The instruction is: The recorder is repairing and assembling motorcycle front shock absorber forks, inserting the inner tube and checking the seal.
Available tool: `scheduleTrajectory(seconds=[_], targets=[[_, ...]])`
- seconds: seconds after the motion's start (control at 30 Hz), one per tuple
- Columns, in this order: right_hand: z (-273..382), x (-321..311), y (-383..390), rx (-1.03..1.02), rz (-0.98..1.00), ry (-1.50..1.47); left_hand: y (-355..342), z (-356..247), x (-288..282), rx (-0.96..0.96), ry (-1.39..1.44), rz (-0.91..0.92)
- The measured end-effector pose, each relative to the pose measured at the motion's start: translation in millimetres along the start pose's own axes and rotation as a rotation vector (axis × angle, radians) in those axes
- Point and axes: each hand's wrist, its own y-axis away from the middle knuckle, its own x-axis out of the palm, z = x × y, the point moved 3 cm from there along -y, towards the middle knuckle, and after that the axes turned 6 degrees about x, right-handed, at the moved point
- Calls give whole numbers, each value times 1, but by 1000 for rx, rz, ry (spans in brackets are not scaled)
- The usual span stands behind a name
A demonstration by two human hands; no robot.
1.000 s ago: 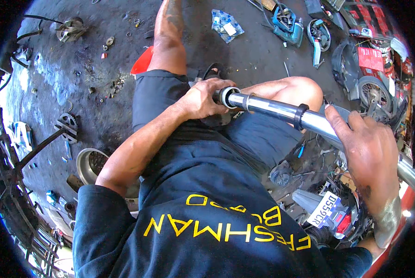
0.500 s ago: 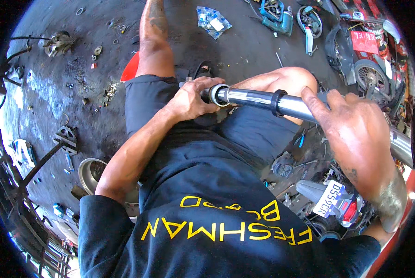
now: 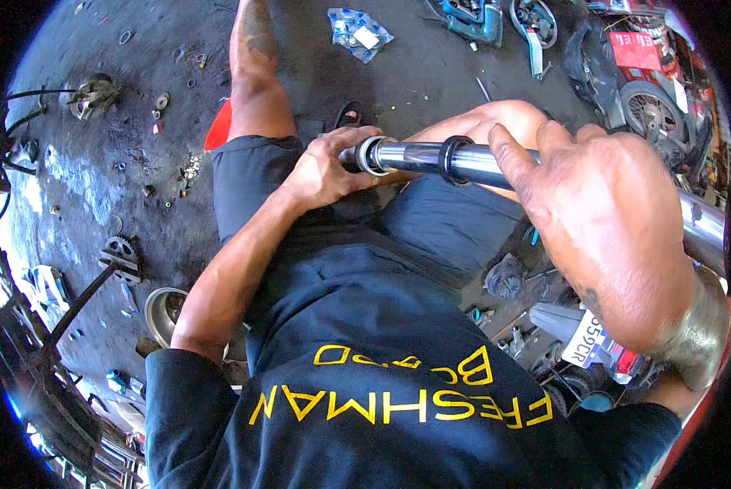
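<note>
Across my lap lies a motorcycle fork, its polished chrome tube [image 3: 488, 163] running off to the right edge. My left hand [image 3: 326, 169] is wrapped round the fork's dark lower end, beside a silver open collar [image 3: 371, 155] into which the tube enters. A black ring seal [image 3: 457, 160] sits round the tube between the collar and my right hand. My right hand [image 3: 602, 204] grips the tube from above, its index finger stretched along it toward the seal. Its palm side and the tube under it are hidden.
On the dark, oily floor lie a blue plastic packet [image 3: 360, 34], a teal power tool [image 3: 481, 24] and a metal bowl [image 3: 165, 314]. A spoked wheel [image 3: 655, 114] stands at the upper right. Motorcycle parts with a number plate [image 3: 581, 342] lie at lower right. A sprocket [image 3: 121, 259] is at left.
The black ring seal has moved left along the tube, closer to the collar, with my right hand following it left. My left hand has shifted slightly left as the whole view moves.
</note>
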Motion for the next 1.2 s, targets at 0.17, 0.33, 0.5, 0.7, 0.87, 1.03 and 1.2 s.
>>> scheduleTrajectory(seconds=[0.17,0.33,0.5,0.7,0.87,1.03,1.2], targets=[[-2,-3,-6,13,76,53,-2,1,2,-18,-117,28],[0,-5,-12,28,32,41,-2,0,0,68,-125,-36],[-1,-8,-10,18,7,27,-2,1,-1,103,-130,-67],[-1,-17,-13,2,0,39,-5,11,0,50,-104,-59],[0,-20,-19,0,-7,87,-5,10,2,158,-122,-101],[0,-15,-24,60,-34,112,-16,12,9,58,-177,-146],[6,-19,-24,7,-242,61,-22,19,8,34,-90,-206]])
